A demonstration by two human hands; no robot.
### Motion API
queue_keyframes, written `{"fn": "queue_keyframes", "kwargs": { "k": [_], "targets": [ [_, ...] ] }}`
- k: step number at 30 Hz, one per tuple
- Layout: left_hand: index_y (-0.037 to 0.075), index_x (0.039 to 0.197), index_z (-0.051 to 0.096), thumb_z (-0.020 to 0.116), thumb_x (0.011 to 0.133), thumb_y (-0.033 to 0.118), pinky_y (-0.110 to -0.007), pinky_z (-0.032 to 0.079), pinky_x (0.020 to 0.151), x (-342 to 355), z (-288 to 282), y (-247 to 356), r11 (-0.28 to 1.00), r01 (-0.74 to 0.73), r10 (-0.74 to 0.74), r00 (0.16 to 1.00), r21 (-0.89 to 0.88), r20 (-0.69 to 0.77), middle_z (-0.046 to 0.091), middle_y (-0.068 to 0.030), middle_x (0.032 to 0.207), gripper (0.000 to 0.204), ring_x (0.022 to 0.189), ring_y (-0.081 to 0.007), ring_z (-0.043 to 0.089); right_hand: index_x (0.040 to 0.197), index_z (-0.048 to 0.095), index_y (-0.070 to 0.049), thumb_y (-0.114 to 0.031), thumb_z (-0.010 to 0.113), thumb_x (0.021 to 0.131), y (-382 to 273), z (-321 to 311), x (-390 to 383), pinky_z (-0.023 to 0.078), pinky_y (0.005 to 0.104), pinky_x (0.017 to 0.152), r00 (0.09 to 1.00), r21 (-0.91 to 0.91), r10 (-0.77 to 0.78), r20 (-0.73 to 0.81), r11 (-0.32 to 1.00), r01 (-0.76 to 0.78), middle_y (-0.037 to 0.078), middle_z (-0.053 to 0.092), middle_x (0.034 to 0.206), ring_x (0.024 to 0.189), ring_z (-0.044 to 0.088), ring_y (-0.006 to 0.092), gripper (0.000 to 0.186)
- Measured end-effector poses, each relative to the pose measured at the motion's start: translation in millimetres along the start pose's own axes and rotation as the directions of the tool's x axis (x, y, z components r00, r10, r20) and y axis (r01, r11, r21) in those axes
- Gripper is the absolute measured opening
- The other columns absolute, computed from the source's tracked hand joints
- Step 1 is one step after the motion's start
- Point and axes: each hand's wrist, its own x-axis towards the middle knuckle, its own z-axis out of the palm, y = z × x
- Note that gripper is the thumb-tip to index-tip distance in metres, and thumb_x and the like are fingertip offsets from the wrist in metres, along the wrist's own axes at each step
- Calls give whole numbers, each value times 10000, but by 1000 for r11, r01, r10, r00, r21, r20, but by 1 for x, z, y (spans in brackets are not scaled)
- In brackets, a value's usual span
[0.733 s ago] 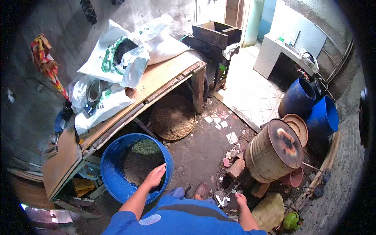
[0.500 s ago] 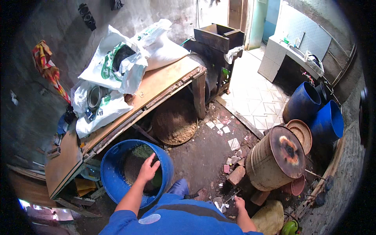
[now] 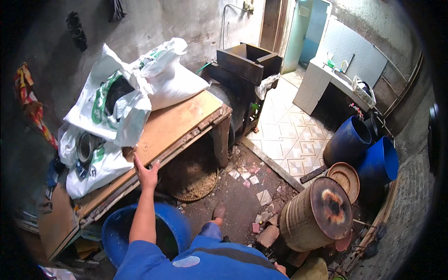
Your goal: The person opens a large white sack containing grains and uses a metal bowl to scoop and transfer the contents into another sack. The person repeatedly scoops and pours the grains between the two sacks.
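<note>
My left hand [image 3: 148,176] is stretched forward over the front edge of a wooden table [image 3: 186,109], fingers apart and holding nothing. Whether it touches the board, I cannot tell. White sacks with green print [image 3: 105,100] lie on the table just beyond my fingers, one of them open with something dark inside. Beneath my left forearm stands a blue barrel [image 3: 175,221], its inside partly hidden by the arm. Of my right hand [image 3: 280,269], only a small part shows beside my body at the lower edge; its fingers are mostly hidden.
A rusty-topped beige drum [image 3: 303,217] stands at right, with a round woven tray [image 3: 345,179] and blue barrels [image 3: 349,140] behind it. Bricks [image 3: 268,236] and tile pieces litter the floor. Under the table is a wide basket [image 3: 198,186]. A dark wooden hopper [image 3: 240,65] stands beyond.
My left hand has come up out of the blue barrel and moved forward to the table edge. My right hand has drawn back toward my body. One foot has stepped forward, and the view has shifted.
</note>
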Motion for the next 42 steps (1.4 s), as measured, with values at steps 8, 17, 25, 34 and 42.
{"fn": "queue_keyframes", "kwargs": {
  "k": [8, 17, 25, 34, 42],
  "targets": [
    [156, 1639, -49, 926, 679, 355, -628, 68, 1223, 153, 70, -6, 931, 135, -32, 956, 338, -293, -74, -291, 1667, 1382, 1529, -521, -26, 926, 732, -55, -363, 648, 992, -208, -90, 34, 487, 355, 603, 990, 400, 130, 51, 906, -140, 63, 658, 756, 656, 613, 197, 326],
    [182, 1638, 123, 890, 696, 282, -684, 147, 1178, 241, 91, -32, 879, 226, 27, 856, 421, -517, 250, -202, 1605, 1219, 1515, -495, 135, 1223, 654, 19, -313, 701, 972, -402, -153, 134, 504, 314, 797, 942, 702, -309, -130, 642, 308, 71, 697, 1035, 904, 628, 159, 419],
    [84, 1472, 515, 559, 913, 54, -490, 400, 1092, 275, 12, -28, 974, -65, 155, 889, 217, -430, 584, -211, 1420, 561, 1291, -422, 552, 1230, 672, 27, -319, 736, 946, -423, -147, 152, 463, 310, 635, 969, 537, -210, 128, 836, 110, 46, 668, 861, 717, 583, 145, 452],
    [-99, 1272, 593, 454, 990, 91, -418, 468, 986, 318, -114, 96, 960, -175, 280, 664, 220, -694, 669, -292, 1205, 368, 1124, -423, 639, 1067, 712, -14, -319, 731, 945, -451, -159, 224, 366, 293, 453, 944, 487, -302, 131, 849, 204, 22, 597, 676, 508, 500, 115, 329],
    [-60, 1334, 594, 484, 953, 6, -339, 486, 1001, 261, -157, 230, 800, -516, 127, 644, -306, -755, 643, -164, 1295, 401, 1166, -246, 614, 1242, 661, -33, -330, 688, 970, -605, -216, 138, 486, 303, 701, 749, 553, -645, 149, 683, 478, 21, 666, 956, 830, 607, 134, 404]
  ]
}}
